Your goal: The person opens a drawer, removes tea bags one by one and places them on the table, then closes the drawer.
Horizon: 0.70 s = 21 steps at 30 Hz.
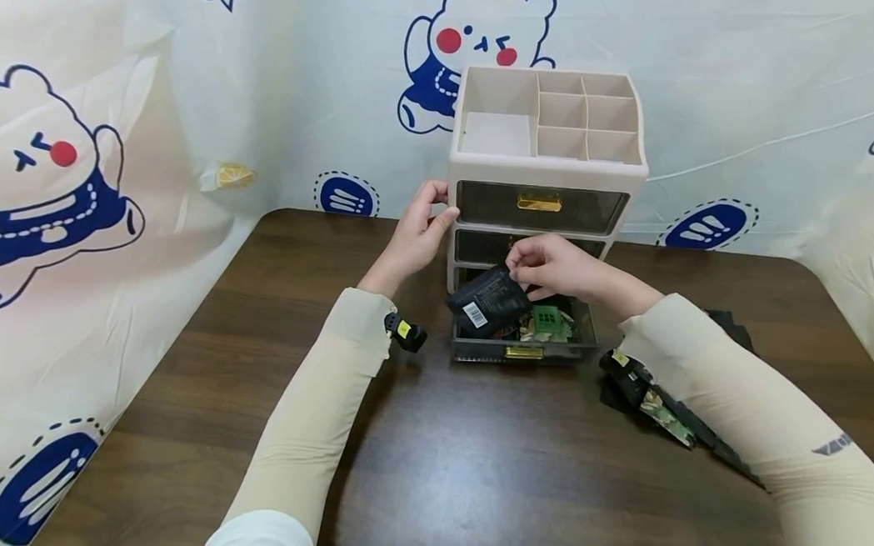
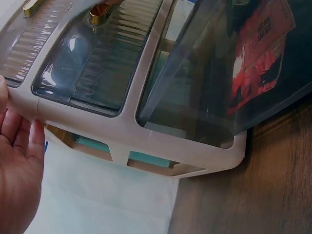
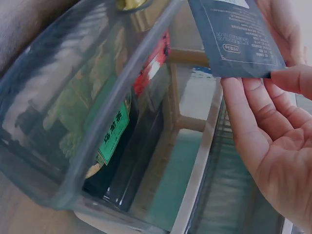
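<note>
A white desktop drawer organizer (image 1: 548, 173) stands at the back of the table, its lowest smoky clear drawer (image 1: 477, 351) pulled out. My left hand (image 1: 418, 234) grips the organizer's left side edge, thumb at the front and fingers along the side. Above the open drawer, my right hand (image 1: 557, 268) pinches a black tea packet (image 1: 489, 301) by its edge, tilted, with a white barcode label. Inside the drawer lie a green-labelled packet (image 3: 114, 131) and a red packet (image 3: 151, 63). The black packet hides part of the drawer's contents in the head view.
Several dark and leaf-patterned packets (image 1: 669, 417) lie on the brown table (image 1: 471, 459) at the right, partly hidden under my right forearm. The organizer's upper drawers are closed, and divided compartments (image 1: 588, 115) form its top. A printed cloth hangs behind.
</note>
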{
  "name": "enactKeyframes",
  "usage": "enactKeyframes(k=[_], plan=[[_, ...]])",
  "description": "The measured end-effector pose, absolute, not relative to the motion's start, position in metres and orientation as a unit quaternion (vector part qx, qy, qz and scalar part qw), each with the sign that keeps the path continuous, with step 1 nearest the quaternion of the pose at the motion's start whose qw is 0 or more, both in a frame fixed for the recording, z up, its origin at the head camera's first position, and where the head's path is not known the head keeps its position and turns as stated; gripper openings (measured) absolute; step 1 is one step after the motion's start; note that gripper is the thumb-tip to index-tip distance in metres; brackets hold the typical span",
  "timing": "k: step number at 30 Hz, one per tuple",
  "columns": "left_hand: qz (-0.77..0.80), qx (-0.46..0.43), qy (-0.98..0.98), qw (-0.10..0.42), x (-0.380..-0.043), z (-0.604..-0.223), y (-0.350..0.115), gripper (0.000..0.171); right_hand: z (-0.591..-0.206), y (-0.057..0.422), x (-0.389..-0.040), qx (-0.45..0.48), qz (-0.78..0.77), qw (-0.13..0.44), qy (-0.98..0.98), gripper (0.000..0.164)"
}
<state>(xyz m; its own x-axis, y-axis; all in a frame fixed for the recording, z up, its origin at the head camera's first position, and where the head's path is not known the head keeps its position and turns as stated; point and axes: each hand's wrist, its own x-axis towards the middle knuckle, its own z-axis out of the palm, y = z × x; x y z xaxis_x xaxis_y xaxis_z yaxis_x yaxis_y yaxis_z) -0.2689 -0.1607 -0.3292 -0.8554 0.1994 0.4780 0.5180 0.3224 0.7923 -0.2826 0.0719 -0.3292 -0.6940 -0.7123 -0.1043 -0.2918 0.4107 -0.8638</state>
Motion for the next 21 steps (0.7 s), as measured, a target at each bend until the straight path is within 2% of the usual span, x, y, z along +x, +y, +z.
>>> enactKeyframes(k=[4,10,16,21], plan=[[-0.535,-0.222,-0.801,0.149,-0.283,-0.343,-0.163,0.024,-0.327,0.082,-0.281,-0.28,-0.477,0.242,0.798,0.009],[-0.536,-0.219,-0.801,0.154,-0.288,-0.349,-0.165,0.023,-0.313,0.11,-0.277,-0.249,-0.523,0.208,0.788,0.009],[-0.536,-0.221,-0.801,0.153,-0.286,-0.347,-0.164,0.023,-0.305,0.162,-0.268,-0.207,-0.592,0.178,0.758,0.005],[-0.543,-0.226,-0.795,0.149,-0.273,-0.334,-0.16,0.022,-0.314,0.21,-0.258,-0.161,-0.672,0.156,0.705,0.007]])
